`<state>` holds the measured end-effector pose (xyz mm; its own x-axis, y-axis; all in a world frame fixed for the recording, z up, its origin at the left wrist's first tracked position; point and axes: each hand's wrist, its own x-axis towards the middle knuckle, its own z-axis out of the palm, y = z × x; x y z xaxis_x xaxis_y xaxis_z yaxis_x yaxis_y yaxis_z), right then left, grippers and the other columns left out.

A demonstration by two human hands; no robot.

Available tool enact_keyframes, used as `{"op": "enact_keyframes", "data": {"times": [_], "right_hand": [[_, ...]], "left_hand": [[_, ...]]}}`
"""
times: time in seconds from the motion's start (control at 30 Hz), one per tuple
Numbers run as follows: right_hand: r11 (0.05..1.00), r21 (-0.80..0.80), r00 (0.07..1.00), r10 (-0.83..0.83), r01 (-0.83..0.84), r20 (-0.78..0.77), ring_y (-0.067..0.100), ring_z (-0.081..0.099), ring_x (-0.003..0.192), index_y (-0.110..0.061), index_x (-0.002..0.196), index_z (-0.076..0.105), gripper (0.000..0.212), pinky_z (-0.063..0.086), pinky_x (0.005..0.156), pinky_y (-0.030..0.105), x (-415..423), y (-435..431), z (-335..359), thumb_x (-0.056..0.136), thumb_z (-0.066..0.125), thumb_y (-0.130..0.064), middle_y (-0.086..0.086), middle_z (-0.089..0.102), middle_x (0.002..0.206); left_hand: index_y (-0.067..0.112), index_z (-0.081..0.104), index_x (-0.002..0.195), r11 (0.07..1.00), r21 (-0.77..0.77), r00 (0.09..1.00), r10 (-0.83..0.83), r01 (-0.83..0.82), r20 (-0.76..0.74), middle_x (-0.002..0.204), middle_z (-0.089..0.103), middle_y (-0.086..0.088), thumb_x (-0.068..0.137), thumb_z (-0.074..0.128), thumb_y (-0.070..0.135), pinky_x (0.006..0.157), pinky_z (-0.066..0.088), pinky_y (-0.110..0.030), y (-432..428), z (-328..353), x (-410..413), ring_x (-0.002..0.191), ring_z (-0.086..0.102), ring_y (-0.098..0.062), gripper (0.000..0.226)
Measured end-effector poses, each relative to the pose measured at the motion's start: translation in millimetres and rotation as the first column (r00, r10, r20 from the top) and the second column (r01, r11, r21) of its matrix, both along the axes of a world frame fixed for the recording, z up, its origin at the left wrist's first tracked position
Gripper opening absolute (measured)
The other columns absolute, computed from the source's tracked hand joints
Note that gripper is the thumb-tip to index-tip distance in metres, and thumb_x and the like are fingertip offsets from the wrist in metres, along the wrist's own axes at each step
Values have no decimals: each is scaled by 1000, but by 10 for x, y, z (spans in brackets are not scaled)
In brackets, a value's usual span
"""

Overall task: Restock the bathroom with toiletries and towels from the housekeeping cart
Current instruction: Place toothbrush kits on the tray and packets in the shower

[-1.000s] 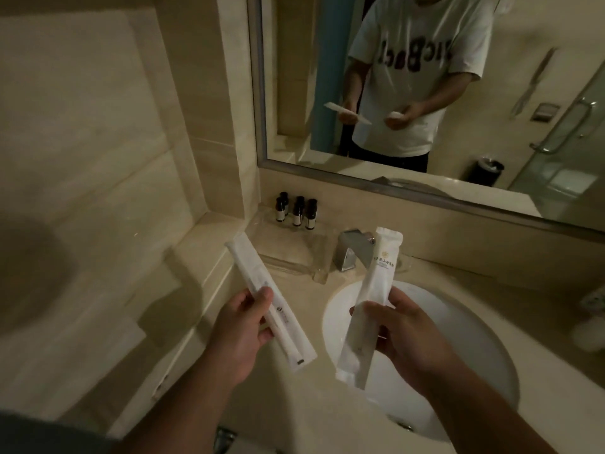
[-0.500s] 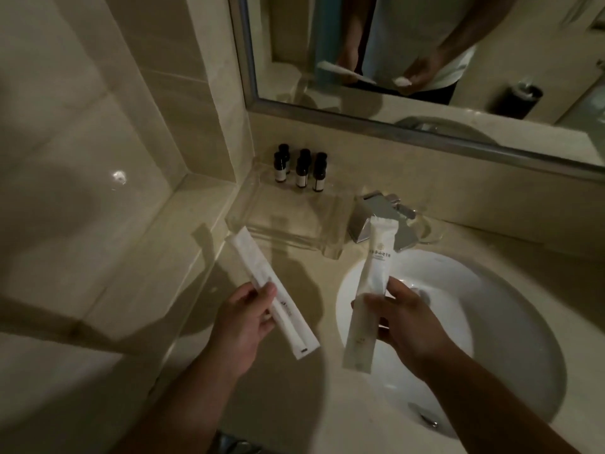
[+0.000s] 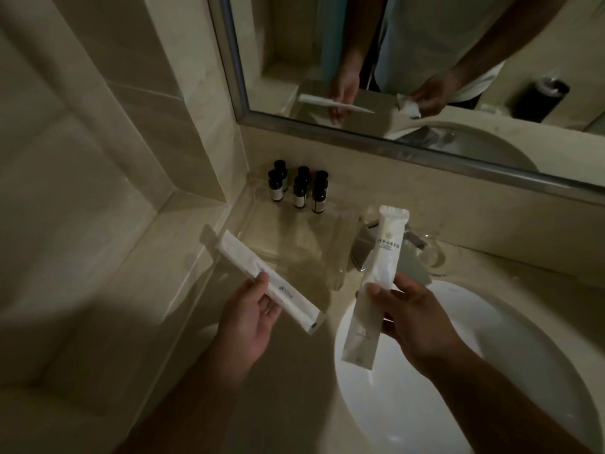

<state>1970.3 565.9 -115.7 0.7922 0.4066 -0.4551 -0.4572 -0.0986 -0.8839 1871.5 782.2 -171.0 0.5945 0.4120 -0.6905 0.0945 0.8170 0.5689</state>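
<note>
**Toiletries in hand, not yet set down**

My left hand (image 3: 248,319) pinches a slim white sachet (image 3: 258,273) near its printed end, by the clear tray (image 3: 294,239). My right hand (image 3: 417,319) grips a wider sachet (image 3: 381,267) mid-length above the basin (image 3: 484,339). Both seem light, floppy and slick, best pinched near the middle.

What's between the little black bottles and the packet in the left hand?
Just the bare floor of the clear tray, in the head view. The left hand grips that packet.
</note>
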Motion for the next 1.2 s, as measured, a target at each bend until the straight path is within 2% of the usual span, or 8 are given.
{"op": "enact_keyframes", "data": {"times": [0.17, 0.3, 0.4, 0.57, 0.7, 0.83, 1.0, 1.2], "right_hand": [[999, 8, 999, 33, -32, -14, 18, 74, 89, -33, 109, 62, 21, 60, 67, 33, 306, 116, -60, 98, 59, -15, -6, 77, 95], [998, 5, 998, 58, -58, -24, 25, 73, 98, -20, 126, 61, 29, 61, 81, 45, 445, 229, -97, 98, 59, -17, 3, 75, 108], [997, 14, 997, 77, -77, -29, 27, 72, 102, -19, 128, 61, 30, 59, 87, 50, 508, 307, -125, 98, 59, -17, 4, 74, 111], [997, 25, 996, 72, -71, -44, 28, 71, 102, -18, 126, 63, 28, 59, 86, 49, 542, 342, -178, 98, 59, -15, 6, 74, 111], [999, 15, 998, 51, -50, -45, 27, 72, 101, -19, 126, 61, 29, 61, 83, 46, 504, 338, -198, 97, 60, -18, 5, 74, 110], [997, 29, 997, 71, -70, -40, 27, 72, 101, -19, 127, 62, 29, 61, 80, 44, 462, 325, -190, 98, 59, -18, 5, 74, 111], [997, 8, 997, 73, -73, -11, 24, 72, 101, -23, 127, 62, 29, 61, 82, 46, 420, 319, -173, 98, 59, -21, 2, 74, 112], [997, 21, 997, 80, -80, -15, 23, 73, 97, -27, 123, 63, 26, 62, 74, 38, 385, 331, -179, 99, 57, -17, 0, 75, 108]], "left_hand": [[7, 61, 123, 999, 35, 997, 20, -18, -74, 116, 72, -15, 95, 63, 22, 105, 49, -44, 87, -93, 274, 112, 67, -28, 33], [9, 65, 113, 996, 63, 990, 70, -63, -122, 114, 71, -14, 96, 64, 24, 105, 49, -44, 117, -190, 383, 110, 67, -26, 23], [7, 64, 117, 995, 40, 989, 96, -92, -112, 114, 72, -15, 95, 64, 25, 103, 50, -46, 144, -247, 445, 112, 67, -28, 29], [11, 64, 114, 991, 14, 988, 130, -130, -88, 110, 74, -12, 92, 66, 22, 88, 56, -44, 150, -301, 536, 105, 69, -28, 25], [11, 64, 112, 990, -17, 987, 141, -143, -71, 105, 76, -11, 92, 66, 22, 93, 54, -47, 138, -344, 529, 107, 68, -29, 22], [9, 63, 118, 990, -35, 990, 136, -137, -36, 111, 74, -14, 91, 66, 22, 85, 56, -43, 145, -314, 530, 109, 67, -30, 30], [9, 59, 126, 993, -39, 994, 108, -109, -27, 118, 70, -15, 96, 61, 21, 91, 54, -47, 156, -289, 519, 114, 64, -32, 32], [9, 59, 127, 993, -54, 995, 100, -101, -25, 118, 69, -17, 95, 63, 20, 93, 54, -51, 171, -248, 459, 113, 64, -35, 34]]}}
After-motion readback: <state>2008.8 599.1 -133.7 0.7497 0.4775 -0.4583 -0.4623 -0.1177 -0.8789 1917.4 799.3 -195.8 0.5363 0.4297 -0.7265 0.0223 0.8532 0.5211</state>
